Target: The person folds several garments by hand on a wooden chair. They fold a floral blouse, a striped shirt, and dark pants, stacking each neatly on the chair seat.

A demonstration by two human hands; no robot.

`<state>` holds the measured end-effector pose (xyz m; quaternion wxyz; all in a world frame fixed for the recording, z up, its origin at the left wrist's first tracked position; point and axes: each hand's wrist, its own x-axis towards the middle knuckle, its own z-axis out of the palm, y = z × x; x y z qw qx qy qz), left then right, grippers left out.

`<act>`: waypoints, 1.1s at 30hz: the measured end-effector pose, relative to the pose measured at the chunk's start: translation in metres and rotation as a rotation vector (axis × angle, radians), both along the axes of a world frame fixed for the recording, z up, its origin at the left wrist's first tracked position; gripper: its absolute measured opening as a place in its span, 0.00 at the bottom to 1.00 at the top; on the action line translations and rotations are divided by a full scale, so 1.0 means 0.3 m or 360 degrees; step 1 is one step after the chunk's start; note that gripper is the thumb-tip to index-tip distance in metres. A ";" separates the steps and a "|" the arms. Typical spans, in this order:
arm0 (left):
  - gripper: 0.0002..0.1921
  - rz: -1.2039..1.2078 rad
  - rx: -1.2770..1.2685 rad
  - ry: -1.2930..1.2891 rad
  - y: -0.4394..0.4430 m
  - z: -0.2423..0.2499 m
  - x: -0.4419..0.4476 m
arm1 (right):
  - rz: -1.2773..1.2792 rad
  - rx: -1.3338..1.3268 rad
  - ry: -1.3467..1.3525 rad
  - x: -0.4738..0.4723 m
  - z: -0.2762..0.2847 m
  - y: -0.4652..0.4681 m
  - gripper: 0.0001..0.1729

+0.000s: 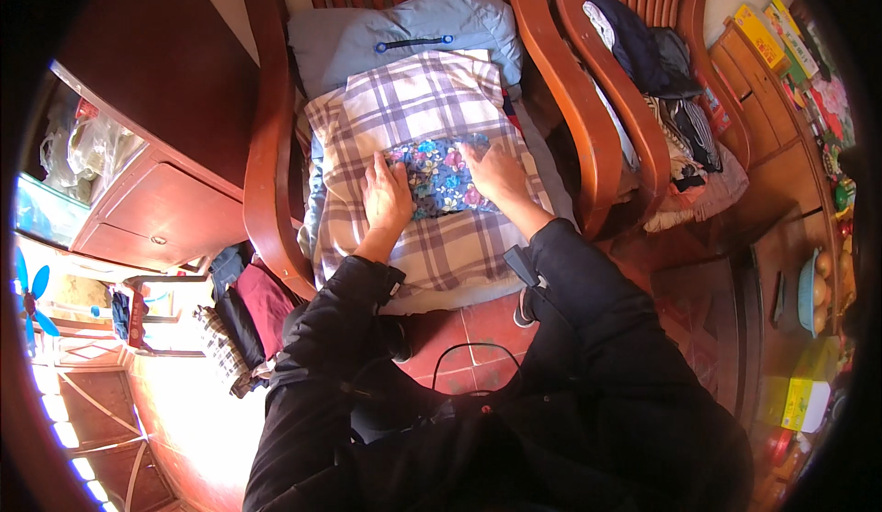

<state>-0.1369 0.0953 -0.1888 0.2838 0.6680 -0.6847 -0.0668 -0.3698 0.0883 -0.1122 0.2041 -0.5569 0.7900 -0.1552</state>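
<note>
A folded floral cloth, dark blue with pink and turquoise flowers, lies on a brown-and-white plaid garment spread over the chair seat. My left hand rests flat at the cloth's left edge, palm down, fingers extended. On the opposite side, my right hand presses on the cloth with its fingers stretched out; its underside is hidden. Beyond the plaid garment, a blue-grey padded bundle leans against the chair back, and a dark strap with blue ring ends lies on it.
The wooden armchair's curved armrests flank the work. Clothes are heaped on a second chair at right. Folded garments sit at lower left, beside a reddish cabinet. A blue basket holds round items at far right.
</note>
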 end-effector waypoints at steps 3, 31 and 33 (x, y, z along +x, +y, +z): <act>0.36 0.0013 -0.0067 0.0149 0.003 0.034 0.003 | 0.0139 0.0011 -0.0216 -0.024 -0.024 -0.028 0.48; 0.12 0.0238 0.0862 0.2383 0.022 0.229 0.068 | 0.0189 -0.0247 -0.0218 -0.122 -0.175 -0.148 0.36; 0.12 0.0173 0.1003 0.2625 0.023 0.203 0.075 | 0.0271 -0.0262 0.0032 -0.110 -0.177 -0.147 0.32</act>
